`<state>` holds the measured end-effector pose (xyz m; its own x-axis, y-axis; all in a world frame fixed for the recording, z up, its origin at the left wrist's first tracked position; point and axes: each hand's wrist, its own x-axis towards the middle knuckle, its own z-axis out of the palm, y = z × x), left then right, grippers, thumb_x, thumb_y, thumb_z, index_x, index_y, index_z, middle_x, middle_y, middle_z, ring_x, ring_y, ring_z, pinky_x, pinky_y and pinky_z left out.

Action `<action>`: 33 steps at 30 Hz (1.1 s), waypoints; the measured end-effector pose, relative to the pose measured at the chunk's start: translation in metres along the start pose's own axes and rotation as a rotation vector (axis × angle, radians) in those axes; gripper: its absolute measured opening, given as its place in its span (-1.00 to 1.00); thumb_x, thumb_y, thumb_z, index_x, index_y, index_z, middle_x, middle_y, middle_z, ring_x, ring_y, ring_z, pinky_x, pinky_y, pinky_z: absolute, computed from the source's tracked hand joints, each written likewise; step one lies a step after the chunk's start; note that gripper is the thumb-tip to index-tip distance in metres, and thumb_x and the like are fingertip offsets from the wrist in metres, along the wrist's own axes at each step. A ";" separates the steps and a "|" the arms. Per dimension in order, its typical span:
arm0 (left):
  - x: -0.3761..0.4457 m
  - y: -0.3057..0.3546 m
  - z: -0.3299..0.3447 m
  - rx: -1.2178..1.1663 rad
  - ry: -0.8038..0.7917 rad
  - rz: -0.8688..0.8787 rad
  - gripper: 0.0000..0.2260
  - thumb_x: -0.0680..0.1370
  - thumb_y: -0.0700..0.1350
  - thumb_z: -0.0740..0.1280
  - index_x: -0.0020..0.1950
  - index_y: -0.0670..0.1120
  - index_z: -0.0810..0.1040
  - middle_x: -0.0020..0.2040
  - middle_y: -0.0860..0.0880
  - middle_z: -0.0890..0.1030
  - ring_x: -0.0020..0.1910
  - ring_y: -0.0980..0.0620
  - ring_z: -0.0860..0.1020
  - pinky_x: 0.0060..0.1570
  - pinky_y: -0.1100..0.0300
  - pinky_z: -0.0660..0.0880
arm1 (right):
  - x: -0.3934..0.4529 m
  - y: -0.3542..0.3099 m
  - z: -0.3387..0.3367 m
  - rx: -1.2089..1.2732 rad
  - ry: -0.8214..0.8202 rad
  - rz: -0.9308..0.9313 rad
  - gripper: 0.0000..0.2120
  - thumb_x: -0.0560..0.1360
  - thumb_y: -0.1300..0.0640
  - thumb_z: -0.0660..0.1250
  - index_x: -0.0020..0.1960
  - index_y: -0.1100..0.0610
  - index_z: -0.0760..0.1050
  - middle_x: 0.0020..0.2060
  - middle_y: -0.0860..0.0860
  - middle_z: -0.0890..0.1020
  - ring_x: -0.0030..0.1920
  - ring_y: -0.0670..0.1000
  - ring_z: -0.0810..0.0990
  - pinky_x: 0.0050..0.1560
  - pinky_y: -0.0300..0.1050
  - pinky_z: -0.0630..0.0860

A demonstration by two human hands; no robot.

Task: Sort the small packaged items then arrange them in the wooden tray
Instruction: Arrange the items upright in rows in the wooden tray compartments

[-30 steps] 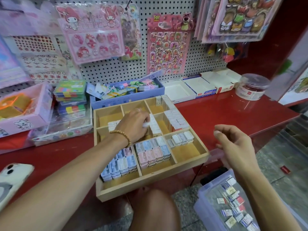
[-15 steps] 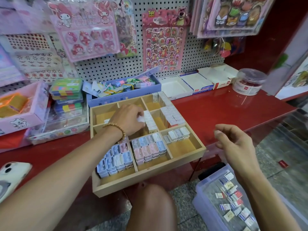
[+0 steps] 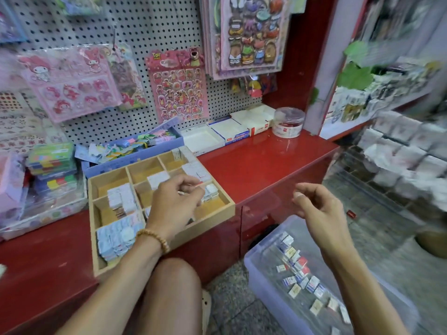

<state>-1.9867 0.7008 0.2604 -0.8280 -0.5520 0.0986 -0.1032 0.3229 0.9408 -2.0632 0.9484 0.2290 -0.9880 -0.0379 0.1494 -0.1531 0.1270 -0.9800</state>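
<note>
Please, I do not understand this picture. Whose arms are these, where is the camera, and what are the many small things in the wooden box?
There is no machine. A person wears a camera on the head, looking down at both arms. The left hand, with a bead bracelet, hovers over the wooden tray on the red counter; whether it holds anything is too blurred to tell. The right hand hangs loosely curled, holding nothing. The tray's compartments hold small packaged items. More lie in the clear plastic bin below.

The left hand [image 3: 175, 201] has lifted off the packets and drawn toward the wooden tray's [image 3: 212, 220] near-right compartment.
</note>
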 end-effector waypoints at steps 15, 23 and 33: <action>-0.101 -0.063 0.183 0.125 -0.417 -0.078 -0.93 0.58 -0.12 0.33 -0.04 0.04 0.59 -0.14 -0.02 0.66 -0.06 -0.02 0.63 -0.09 0.22 0.56 | -0.055 0.134 -0.130 -0.005 0.231 0.301 -0.86 0.59 0.32 0.28 0.12 0.24 0.55 -0.19 0.01 0.57 -0.19 -0.07 0.53 -0.16 -0.24 0.52; -0.075 -0.141 0.258 0.433 -0.624 -0.066 -0.84 0.61 -0.07 0.29 0.13 -0.07 0.58 -0.01 0.07 0.60 -0.08 0.23 0.54 -0.12 0.47 0.40 | -0.055 0.244 -0.128 -0.094 0.290 0.535 -0.87 0.58 0.17 0.35 0.11 0.12 0.58 -0.11 -0.02 0.66 -0.10 -0.07 0.61 -0.06 -0.05 0.56; -0.038 -0.249 0.302 0.946 -0.714 0.069 -0.75 0.61 0.08 0.19 0.16 -0.01 0.54 0.11 -0.03 0.55 0.09 -0.10 0.57 0.06 -0.01 0.49 | -0.022 0.391 -0.096 -0.123 0.233 0.822 -0.89 0.52 0.20 0.39 -0.05 0.07 0.47 -0.30 -0.15 0.52 -0.28 -0.17 0.49 -0.23 -0.29 0.36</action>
<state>-2.0965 0.8735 -0.0757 -0.9367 -0.0545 -0.3459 -0.1645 0.9406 0.2972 -2.1033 1.0941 -0.1452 -0.7623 0.3160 -0.5649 0.6249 0.1320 -0.7694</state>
